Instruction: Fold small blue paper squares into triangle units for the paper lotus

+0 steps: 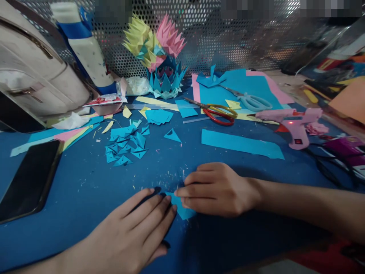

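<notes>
A small blue paper piece (184,212) lies on the dark blue table (94,205) between my hands. My left hand (137,224) is flat with its fingers stretched out, fingertips at the paper's left edge. Curled fingers of my right hand (216,190) press on the paper's upper right part and cover some of it. Beyond them are a pile of folded blue pieces (125,142), one blue triangle (172,135), a stack of blue paper (159,116) and a long blue strip (242,144).
A phone (31,179) lies at the left, near a bag (37,64) and a bottle (88,53). Red-handled scissors (219,113), blue-handled scissors (253,102), a pink glue gun (296,121) with dark cables and folded paper flowers (167,80) are farther back.
</notes>
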`<state>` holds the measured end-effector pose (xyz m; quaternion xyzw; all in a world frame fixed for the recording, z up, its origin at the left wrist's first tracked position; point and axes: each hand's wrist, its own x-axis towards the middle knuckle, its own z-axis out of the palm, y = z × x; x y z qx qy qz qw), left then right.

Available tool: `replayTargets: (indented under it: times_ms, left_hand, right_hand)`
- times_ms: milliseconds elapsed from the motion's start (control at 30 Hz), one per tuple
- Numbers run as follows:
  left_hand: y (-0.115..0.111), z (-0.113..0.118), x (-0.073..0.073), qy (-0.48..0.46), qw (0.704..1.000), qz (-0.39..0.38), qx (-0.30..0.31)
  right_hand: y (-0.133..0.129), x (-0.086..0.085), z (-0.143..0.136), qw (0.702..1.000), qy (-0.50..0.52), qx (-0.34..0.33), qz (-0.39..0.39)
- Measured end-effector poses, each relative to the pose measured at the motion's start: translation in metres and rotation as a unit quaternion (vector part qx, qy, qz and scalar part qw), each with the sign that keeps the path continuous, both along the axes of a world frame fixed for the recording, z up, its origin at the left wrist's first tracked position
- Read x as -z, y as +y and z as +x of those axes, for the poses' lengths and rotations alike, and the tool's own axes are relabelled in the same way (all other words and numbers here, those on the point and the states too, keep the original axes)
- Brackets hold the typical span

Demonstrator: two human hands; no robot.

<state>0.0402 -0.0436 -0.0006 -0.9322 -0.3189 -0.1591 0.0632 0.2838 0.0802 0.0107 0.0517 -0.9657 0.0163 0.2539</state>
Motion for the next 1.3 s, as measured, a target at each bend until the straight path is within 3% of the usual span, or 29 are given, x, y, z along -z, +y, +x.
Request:
replayTargets:
  times_ms: [933,1300]
  left_hand:
    - [-0.0009,0.0008,-0.0007,0.001,0.999,0.012,-0.042]
    - [-0.0011,-0.0014,-0.0005,-0.003,0.999,0.014,-0.029]
  right_hand:
    - [0.0021,0.0037,-0.0018,1.000,-0.014,-0.005,0.020]
    - [0.0010,-0.0012,-0.0032,0.999,-0.014,-0.021,0.028]
